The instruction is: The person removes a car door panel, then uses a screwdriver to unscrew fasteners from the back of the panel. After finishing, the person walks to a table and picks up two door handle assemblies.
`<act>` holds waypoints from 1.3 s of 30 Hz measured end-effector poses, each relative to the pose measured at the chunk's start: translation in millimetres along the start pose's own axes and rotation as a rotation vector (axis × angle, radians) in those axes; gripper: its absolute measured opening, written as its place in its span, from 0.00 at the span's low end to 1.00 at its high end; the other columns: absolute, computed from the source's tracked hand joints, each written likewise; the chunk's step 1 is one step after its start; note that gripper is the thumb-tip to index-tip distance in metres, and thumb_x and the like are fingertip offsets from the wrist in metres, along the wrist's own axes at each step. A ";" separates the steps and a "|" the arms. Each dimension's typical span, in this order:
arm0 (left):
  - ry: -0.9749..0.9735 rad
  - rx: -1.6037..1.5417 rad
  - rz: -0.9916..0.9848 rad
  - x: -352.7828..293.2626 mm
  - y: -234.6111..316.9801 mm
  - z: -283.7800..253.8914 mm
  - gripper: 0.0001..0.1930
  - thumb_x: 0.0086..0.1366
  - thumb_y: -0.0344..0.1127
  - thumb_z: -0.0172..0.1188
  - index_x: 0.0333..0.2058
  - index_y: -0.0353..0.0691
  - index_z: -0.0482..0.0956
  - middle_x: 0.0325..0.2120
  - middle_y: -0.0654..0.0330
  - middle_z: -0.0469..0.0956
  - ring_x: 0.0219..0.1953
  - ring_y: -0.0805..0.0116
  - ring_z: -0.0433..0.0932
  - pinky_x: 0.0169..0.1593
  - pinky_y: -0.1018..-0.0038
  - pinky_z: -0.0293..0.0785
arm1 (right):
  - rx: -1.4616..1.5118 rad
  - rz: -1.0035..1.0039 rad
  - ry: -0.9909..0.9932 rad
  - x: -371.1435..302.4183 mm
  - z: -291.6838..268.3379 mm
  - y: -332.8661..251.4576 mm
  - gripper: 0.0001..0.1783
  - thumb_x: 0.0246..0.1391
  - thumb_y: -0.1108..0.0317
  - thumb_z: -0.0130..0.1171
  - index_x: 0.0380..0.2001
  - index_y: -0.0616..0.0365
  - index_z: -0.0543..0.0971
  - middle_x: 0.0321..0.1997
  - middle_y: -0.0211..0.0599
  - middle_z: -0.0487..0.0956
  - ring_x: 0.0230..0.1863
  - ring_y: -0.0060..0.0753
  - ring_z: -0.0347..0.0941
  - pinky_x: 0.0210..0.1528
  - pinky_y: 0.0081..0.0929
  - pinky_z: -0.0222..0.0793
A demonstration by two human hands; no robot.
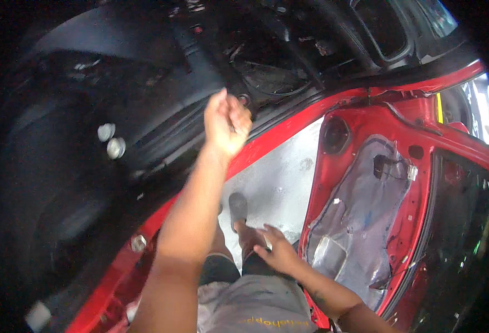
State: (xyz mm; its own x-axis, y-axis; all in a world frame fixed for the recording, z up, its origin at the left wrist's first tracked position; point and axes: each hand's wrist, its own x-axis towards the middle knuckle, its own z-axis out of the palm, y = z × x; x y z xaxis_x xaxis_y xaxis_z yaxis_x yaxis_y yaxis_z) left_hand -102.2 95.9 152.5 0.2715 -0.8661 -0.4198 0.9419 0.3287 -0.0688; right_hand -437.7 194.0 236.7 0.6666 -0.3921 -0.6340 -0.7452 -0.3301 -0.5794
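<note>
My left hand (228,123) is raised over the dark inner edge of a red car's door opening. Its fingers are curled closed, and whatever they may hold is hidden. A small round fitting (244,100) shows just beyond the knuckles. Lower down, my right hand (276,251) hovers in front of my thigh with fingers apart and nothing in it. To its right stands the open car door (325,166), its inner side bare red metal. A grey plastic liner (361,205) covers much of that side.
Two whitish round objects (116,147) lie in the dark car interior at left. The red door sill (278,139) runs diagonally past my left arm. A round speaker opening (336,135) and a white connector (412,172) sit on the door. Grey floor (278,177) shows between.
</note>
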 end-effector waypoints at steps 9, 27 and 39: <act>-0.073 -0.271 0.155 -289.8 -56.5 42.3 0.46 0.68 0.69 0.47 0.63 0.27 0.66 0.61 0.33 0.68 0.66 0.39 0.64 0.72 0.49 0.56 | 0.385 -0.199 0.304 -23.9 -53.5 -66.1 0.19 0.62 0.69 0.63 0.55 0.62 0.77 0.50 0.41 0.82 0.49 0.29 0.78 0.51 0.28 0.75; -0.184 -0.136 0.538 -726.4 -3.7 -47.1 0.47 0.71 0.73 0.34 0.70 0.35 0.57 0.68 0.37 0.58 0.64 0.49 0.68 0.58 0.60 0.71 | -0.318 -1.323 -0.057 -196.4 203.0 -329.9 0.24 0.38 0.64 0.78 0.44 0.49 0.86 0.34 0.32 0.77 0.36 0.38 0.73 0.36 0.35 0.72; -0.183 -0.095 0.940 -818.4 -6.4 3.3 0.50 0.68 0.76 0.35 0.73 0.38 0.50 0.71 0.36 0.52 0.68 0.48 0.62 0.61 0.60 0.66 | 0.019 -1.360 -0.479 -224.6 242.4 -403.6 0.22 0.41 0.68 0.77 0.44 0.51 0.87 0.35 0.33 0.77 0.39 0.36 0.74 0.40 0.33 0.72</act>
State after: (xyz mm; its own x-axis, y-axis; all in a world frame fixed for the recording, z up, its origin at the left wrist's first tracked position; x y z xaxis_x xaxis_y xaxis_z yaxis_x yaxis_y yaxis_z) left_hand -329.8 801.3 499.5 0.9416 -0.2757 -0.1936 0.3058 0.9406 0.1477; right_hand -282.3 623.5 488.8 0.7913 0.5332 0.2992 0.4586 -0.1940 -0.8672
